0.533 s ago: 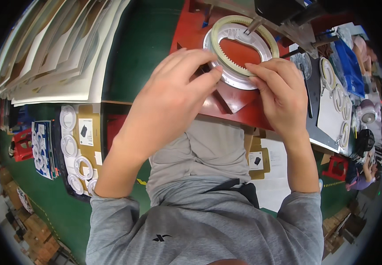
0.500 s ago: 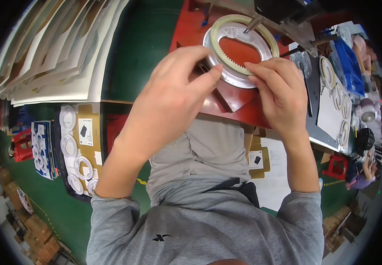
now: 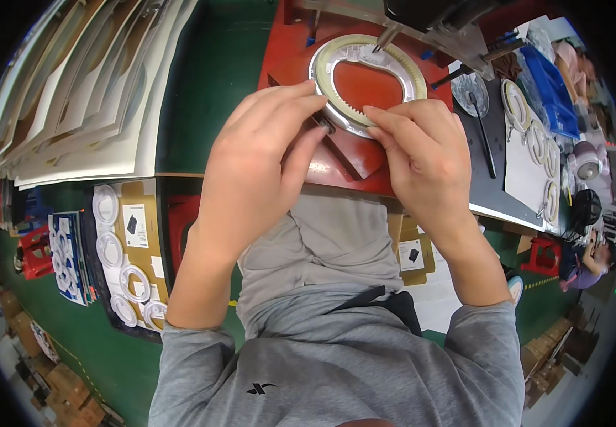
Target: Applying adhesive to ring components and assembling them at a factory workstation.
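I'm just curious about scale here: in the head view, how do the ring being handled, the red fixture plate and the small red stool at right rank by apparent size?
1. red fixture plate
2. ring
3. red stool, though it sits farther away, so its look deceives.

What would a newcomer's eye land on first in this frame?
Most striking is the white toothed ring lying on the red fixture at top centre, with a metal tool tip pointing down at its far edge. Both hands meet at its near edge: the left hand pinches it from the left, the right hand touches it from the right. Stacked pale boards fan across the upper left, and more white rings lie in rows at lower left.
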### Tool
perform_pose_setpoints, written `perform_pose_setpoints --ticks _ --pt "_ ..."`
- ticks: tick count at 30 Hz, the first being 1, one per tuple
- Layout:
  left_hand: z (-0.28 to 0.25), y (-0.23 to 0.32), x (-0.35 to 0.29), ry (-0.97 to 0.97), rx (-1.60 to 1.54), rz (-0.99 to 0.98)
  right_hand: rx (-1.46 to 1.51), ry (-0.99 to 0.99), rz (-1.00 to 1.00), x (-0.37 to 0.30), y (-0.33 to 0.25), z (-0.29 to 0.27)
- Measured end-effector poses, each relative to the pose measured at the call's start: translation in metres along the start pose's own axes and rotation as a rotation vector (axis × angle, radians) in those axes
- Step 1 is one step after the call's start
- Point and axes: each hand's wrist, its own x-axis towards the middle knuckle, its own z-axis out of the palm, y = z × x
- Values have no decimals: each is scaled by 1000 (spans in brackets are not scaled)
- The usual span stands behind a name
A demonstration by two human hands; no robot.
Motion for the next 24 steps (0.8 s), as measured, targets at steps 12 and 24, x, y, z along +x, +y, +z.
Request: perform_pose_setpoints --ticks 12,24 --pt "38 -7 28 245 12 -116 -32 -32 23 2 -4 1" --pt "49 -15 31 274 -214 -222 -100 -132 -90 1 0 -6"
